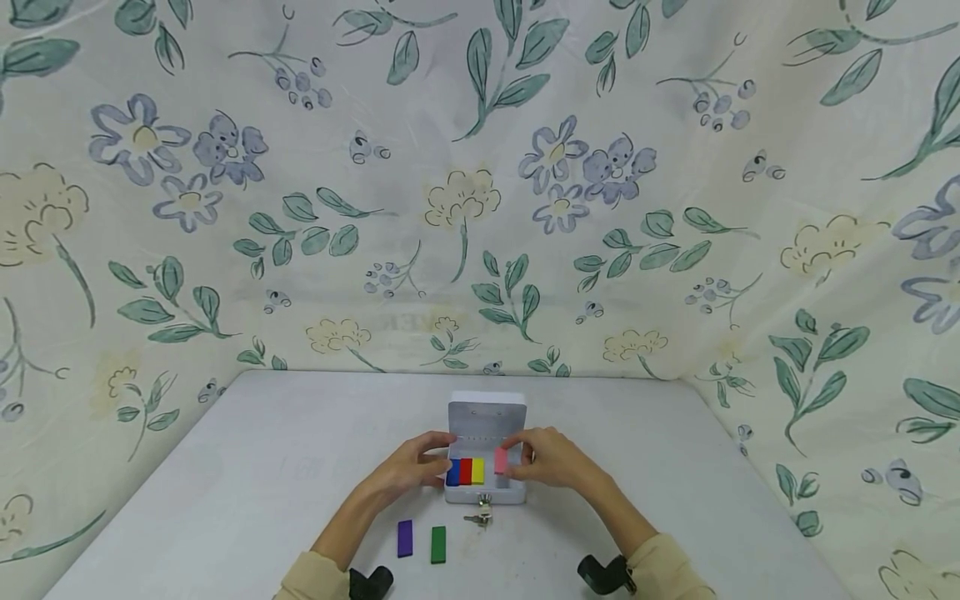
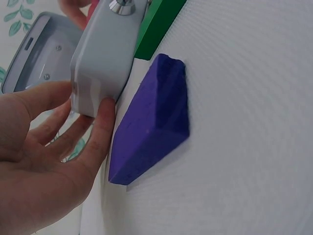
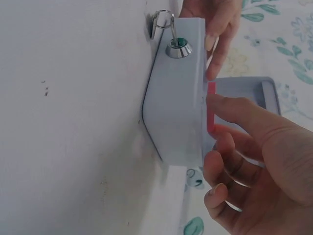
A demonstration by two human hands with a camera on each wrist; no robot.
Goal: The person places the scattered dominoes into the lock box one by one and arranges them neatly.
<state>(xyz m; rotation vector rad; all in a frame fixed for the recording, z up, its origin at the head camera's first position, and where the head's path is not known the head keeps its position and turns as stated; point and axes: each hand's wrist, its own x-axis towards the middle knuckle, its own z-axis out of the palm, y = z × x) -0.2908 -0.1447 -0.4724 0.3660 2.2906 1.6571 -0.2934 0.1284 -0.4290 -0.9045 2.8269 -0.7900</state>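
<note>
A small pale grey cash box [image 1: 504, 495] stands on the table with its lid [image 1: 487, 417] raised. Inside, at the left, a blue block [image 1: 453, 472], a red block [image 1: 466, 472] and a yellow block [image 1: 477, 471] lie side by side. My left hand [image 1: 411, 462] holds the box's left side, its fingers around the corner in the left wrist view. Between thumb and fingers, my right hand [image 1: 551, 458] pinches a pink block [image 3: 211, 107] at the right part of the box opening.
In front of the box lie a purple block [image 1: 405, 538] and a green block [image 1: 438, 545]. Keys [image 1: 477, 520] hang from the lock [image 1: 484, 500] on the front wall. Flowered cloth [image 1: 465, 292] rises behind the white table [image 1: 300, 433].
</note>
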